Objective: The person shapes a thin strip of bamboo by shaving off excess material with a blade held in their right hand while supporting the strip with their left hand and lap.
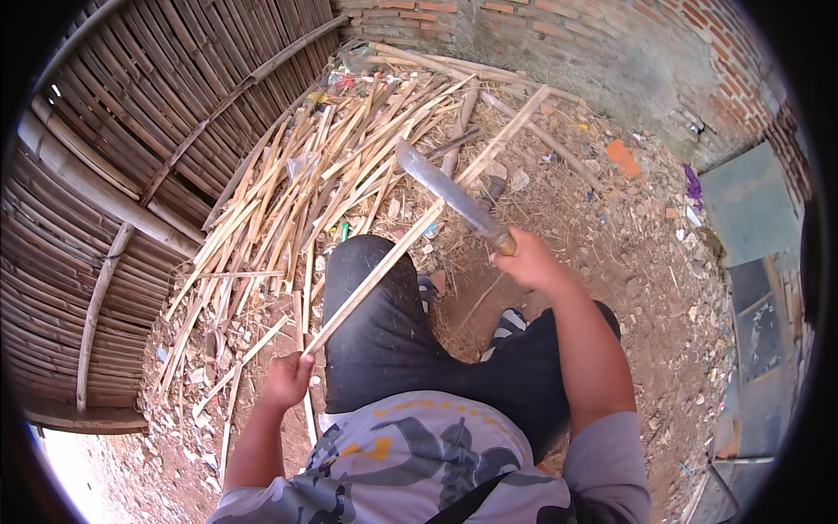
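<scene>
My left hand [286,381] is closed round the near end of a long pale bamboo strip [375,277]. The strip slants up and away to the right, passing over my left thigh. In my right hand [527,261] is the wooden handle of a machete [449,194]. Its broad grey blade points up and to the left and crosses over the strip about halfway along. Whether the blade touches the strip I cannot tell.
A heap of split bamboo strips [340,157] covers the ground ahead and to the left. Beside it rises a bamboo slat wall [175,105]. A brick wall [602,44] closes the far side, and grey sheets [751,205] lean at the right. Rubble and litter lie about.
</scene>
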Demonstrator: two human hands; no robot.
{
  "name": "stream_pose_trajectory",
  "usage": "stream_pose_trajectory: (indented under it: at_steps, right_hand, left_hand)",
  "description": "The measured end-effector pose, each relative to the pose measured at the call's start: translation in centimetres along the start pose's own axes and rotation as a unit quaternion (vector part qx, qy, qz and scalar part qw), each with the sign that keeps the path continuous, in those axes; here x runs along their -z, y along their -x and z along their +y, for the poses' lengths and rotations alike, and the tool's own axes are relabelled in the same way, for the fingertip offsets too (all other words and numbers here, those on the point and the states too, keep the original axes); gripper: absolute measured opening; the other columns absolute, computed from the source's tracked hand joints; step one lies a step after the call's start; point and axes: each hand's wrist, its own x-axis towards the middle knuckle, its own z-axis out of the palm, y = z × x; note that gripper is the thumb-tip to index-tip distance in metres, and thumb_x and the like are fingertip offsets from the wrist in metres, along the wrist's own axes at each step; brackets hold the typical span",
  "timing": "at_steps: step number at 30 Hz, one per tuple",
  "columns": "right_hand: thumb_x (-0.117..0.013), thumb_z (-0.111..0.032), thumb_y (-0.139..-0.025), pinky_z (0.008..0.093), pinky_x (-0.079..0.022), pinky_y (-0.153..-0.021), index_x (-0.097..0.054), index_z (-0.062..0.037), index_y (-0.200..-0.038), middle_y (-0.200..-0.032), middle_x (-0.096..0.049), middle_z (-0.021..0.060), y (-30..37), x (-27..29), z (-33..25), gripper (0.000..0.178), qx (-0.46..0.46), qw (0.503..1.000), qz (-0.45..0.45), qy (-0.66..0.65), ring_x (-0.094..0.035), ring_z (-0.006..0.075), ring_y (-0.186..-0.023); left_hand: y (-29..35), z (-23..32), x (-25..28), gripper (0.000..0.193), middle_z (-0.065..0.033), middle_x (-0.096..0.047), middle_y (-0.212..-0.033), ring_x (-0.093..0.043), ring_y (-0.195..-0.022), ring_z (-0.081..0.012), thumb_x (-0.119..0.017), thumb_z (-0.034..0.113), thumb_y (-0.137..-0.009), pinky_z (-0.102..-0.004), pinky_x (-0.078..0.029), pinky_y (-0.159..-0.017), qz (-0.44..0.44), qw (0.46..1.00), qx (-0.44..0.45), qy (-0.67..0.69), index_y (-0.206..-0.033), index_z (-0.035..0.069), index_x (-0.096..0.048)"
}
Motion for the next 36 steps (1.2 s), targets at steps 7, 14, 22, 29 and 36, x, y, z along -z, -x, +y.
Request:
stream_pose_trajectory:
  at_steps: [7,14,22,29,36]
  right_hand:
    - [-0.079,-0.022,-0.084,0.0332,-0.047,-0.062,-0.061,-0.0067,-0.107,-0.075,-0.059,0.0005,-1.3,0.8,1.4,0.033,-0.029,0.983,0.012,-0.179,-0.058,0.0142,-0.067]
    - [-0.079,-0.024,-0.083,0.0366,-0.050,-0.069,-0.062,-0.0050,-0.113,-0.076,-0.059,0.0008,-0.7,-0.4,0.4,0.040,-0.037,0.988,-0.134,-0.069,-0.059,0.0165,-0.070]
    - [-0.076,-0.015,-0.086,0.0294,-0.045,-0.053,-0.057,-0.0042,-0.102,-0.074,-0.060,0.0012,-1.0,-0.2,0.9,0.027,-0.029,0.995,0.008,-0.091,-0.057,0.0124,-0.058]
    - [-0.079,-0.023,-0.082,0.0377,-0.050,-0.071,-0.065,-0.0045,-0.111,-0.083,-0.065,0.0050,-0.1,-0.3,-1.7,0.037,0.036,0.986,-0.162,0.013,-0.063,0.0177,-0.075]
    - [-0.079,-0.023,-0.083,0.0330,-0.044,-0.061,-0.061,-0.0041,-0.103,-0.072,-0.056,-0.0015,-0.5,0.8,-0.3,0.033,-0.025,0.996,-0.038,-0.076,-0.053,0.0125,-0.064]
  left_hand:
    - [0.7,1.0,0.9,0.048,-0.0198,-0.059,-0.061,-0.059,-0.055,-0.0356,-0.057,0.041,-0.102,-0.0436,-0.047,-0.056,0.000,1.000,0.013,0.026,-0.078,0.000,-0.062]
    - [0.5,0.4,0.4,0.049,-0.0205,-0.059,-0.062,-0.059,-0.054,-0.0356,-0.057,0.042,-0.102,-0.0438,-0.047,-0.056,0.003,1.000,0.013,0.018,-0.078,0.000,-0.063]
    - [-0.3,2.4,0.3,0.047,-0.0212,-0.059,-0.062,-0.060,-0.055,-0.0373,-0.057,0.040,-0.102,-0.0451,-0.047,-0.056,0.022,1.000,-0.017,-0.006,-0.078,0.000,-0.063]
    - [-0.5,1.9,1.1,0.044,-0.0205,-0.059,-0.061,-0.060,-0.055,-0.0367,-0.059,0.037,-0.101,-0.0444,-0.047,-0.055,0.009,1.000,-0.011,0.009,-0.078,0.000,-0.063]
    - [-0.4,3.1,0.4,0.047,-0.0192,-0.055,-0.058,-0.054,-0.050,-0.0349,-0.055,0.037,-0.104,-0.0439,-0.043,-0.052,0.039,0.998,-0.039,-0.013,-0.077,0.000,-0.060]
